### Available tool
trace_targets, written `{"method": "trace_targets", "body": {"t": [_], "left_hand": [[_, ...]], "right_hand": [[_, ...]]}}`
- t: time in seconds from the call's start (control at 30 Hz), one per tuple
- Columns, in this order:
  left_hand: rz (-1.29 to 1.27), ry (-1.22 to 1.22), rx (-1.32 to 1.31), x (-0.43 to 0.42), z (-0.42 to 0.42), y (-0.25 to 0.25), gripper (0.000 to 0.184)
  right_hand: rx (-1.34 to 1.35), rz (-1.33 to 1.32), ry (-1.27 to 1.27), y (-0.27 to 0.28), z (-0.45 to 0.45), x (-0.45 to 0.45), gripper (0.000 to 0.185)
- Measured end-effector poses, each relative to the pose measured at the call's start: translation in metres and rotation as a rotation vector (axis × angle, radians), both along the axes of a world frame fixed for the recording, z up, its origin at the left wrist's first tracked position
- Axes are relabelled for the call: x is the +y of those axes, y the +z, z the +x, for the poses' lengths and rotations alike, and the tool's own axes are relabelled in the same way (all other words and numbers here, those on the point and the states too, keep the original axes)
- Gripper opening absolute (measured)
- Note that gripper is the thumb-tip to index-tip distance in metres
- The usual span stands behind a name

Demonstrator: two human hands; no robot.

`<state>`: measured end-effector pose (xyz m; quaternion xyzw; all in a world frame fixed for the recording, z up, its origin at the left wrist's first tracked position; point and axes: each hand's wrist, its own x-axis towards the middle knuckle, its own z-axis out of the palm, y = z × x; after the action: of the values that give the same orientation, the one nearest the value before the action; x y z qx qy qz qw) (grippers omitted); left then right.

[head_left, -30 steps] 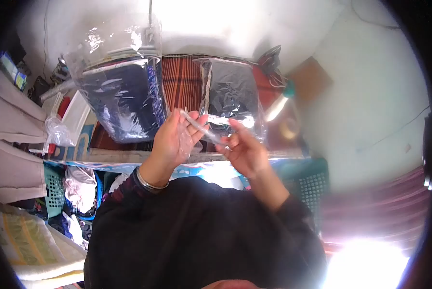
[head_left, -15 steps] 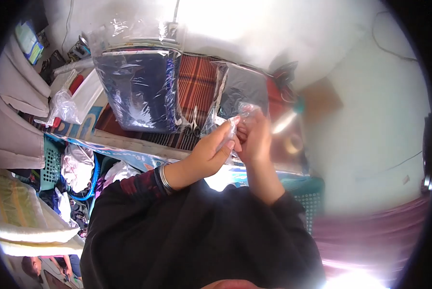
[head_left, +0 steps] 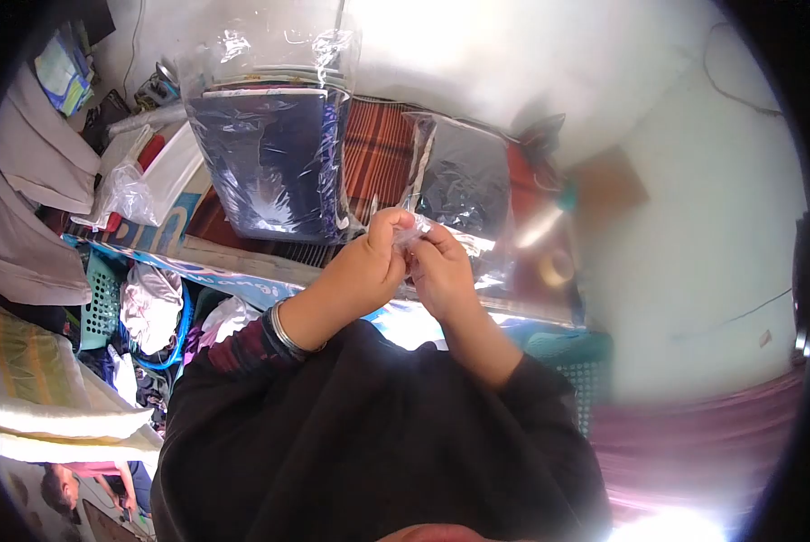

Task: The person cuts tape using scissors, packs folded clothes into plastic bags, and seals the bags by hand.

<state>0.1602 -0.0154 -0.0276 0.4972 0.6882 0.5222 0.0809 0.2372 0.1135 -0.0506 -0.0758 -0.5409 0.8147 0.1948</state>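
Between my two hands is a small crumpled piece of clear plastic [head_left: 409, 237]. My left hand [head_left: 373, 262] pinches it from the left, and my right hand [head_left: 443, 271] grips it from the right, the fingertips nearly touching. Behind them on the striped cloth [head_left: 376, 149] lie two clear bags: at the left one with folded dark blue fabric [head_left: 265, 158], at the right one with folded dark grey fabric [head_left: 465, 172]. Scissors, partly hidden, lie just behind my left hand.
A bottle with a green cap [head_left: 566, 194] and a tape roll [head_left: 557, 268] are at the table's right. Crumpled plastic [head_left: 132, 194] lies at the left. Below stand green baskets [head_left: 102, 298] with clothes. Another person [head_left: 62, 488] appears at the lower left.
The long plastic strip seen earlier between my hands is now bunched up small. My hands have closed on it and come together. The view has shifted, bringing another person into sight.
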Motion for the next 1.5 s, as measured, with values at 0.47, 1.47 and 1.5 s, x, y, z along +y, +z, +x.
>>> {"method": "trace_targets", "body": {"t": [0.47,1.47,1.5], "left_hand": [[-0.012,-0.173,-1.156,0.011,0.012,-0.019,0.034],[-0.491,-0.388,-0.682,-0.009,-0.007,-0.092,0.033],[-0.491,-0.395,-0.680,-0.016,-0.012,-0.093,0.033]], "right_hand": [[-0.010,0.208,0.066,0.000,0.052,0.022,0.013],[-1.236,0.980,-1.227,-0.074,0.384,0.162,0.047],[-1.605,0.923,-1.062,-0.091,0.397,0.160,0.054]]}}
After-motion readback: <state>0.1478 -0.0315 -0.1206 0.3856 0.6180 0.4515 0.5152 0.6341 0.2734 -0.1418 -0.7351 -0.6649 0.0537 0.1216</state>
